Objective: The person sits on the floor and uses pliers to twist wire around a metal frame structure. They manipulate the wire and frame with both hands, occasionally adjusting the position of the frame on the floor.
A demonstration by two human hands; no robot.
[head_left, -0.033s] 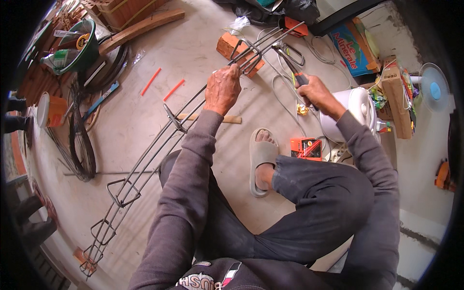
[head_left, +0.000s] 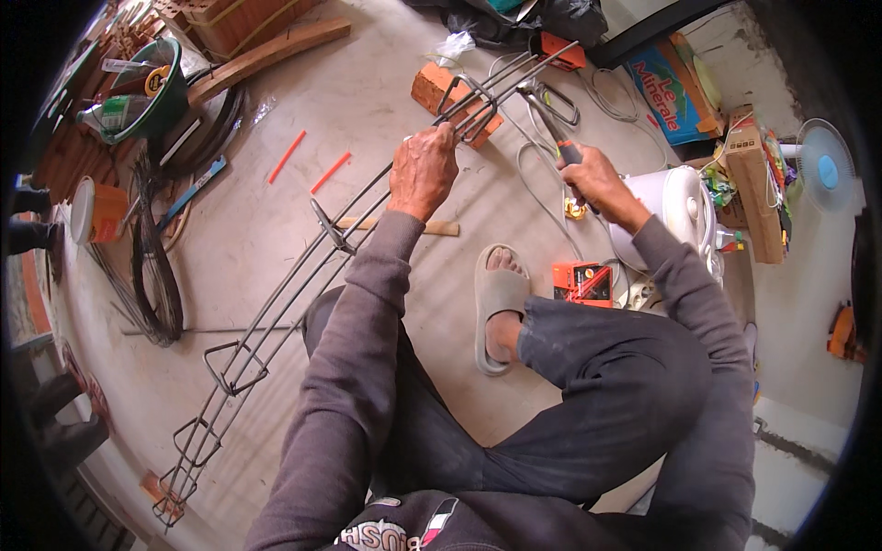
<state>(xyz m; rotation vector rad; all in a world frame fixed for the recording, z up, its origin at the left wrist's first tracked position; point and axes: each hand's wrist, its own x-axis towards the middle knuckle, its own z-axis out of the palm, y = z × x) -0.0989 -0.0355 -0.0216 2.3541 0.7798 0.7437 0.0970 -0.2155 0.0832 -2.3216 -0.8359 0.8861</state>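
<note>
A long, narrow steel rebar cage (head_left: 292, 275) slants from the lower left to the upper right, with bent wire stirrups spaced along it. My left hand (head_left: 424, 171) is closed round its bars just below a pair of stirrups (head_left: 475, 110). An orange brick (head_left: 432, 89) lies under that upper end; another brick piece (head_left: 172, 497) sits under the far lower-left end. In my right hand (head_left: 599, 182) are pincers (head_left: 551, 118) with black and orange grips. Their dark head is at the bars by a loose-looking stirrup (head_left: 562, 106); whether the jaws touch steel I cannot tell.
A wooden stick (head_left: 436, 227) lies beneath the cage. Left are a wire coil (head_left: 158, 285), an orange bucket (head_left: 108, 209) and a green basin (head_left: 138, 124). Right are a white rice cooker (head_left: 648, 197), an orange box (head_left: 582, 284), cables (head_left: 537, 197) and a small fan (head_left: 827, 170).
My right hand and the pincers' handles have shifted very slightly, and the right forearm a little to the left. My left hand and the cage stay put.
</note>
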